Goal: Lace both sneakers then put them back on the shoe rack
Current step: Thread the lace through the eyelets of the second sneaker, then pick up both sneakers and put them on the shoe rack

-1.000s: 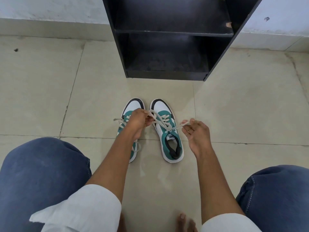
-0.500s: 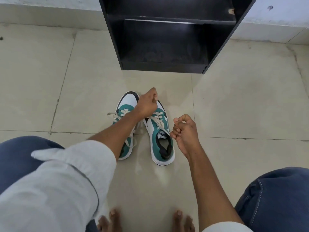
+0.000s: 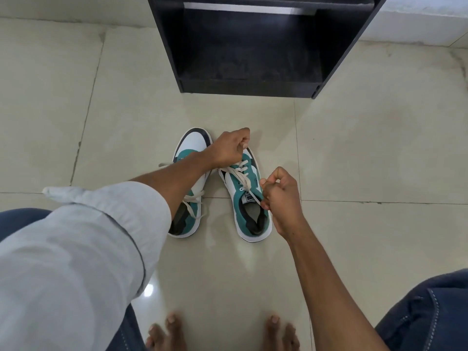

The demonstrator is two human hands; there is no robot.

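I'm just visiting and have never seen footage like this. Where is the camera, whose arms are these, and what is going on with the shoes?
There is no machine here. The camera sits on a person's head and looks down, so you see their own arms, knees and bare toes. Two green and white sneakers stand side by side on the tiled floor, in front of a black shoe rack whose visible shelf holds nothing. Both hands work on the right sneaker. The left hand reaches across near its toe and pinches one end of the lace; the right hand, beside the tongue, grips the other end in closed fingers. The left sneaker lies partly under the forearm, its lace ends loose.
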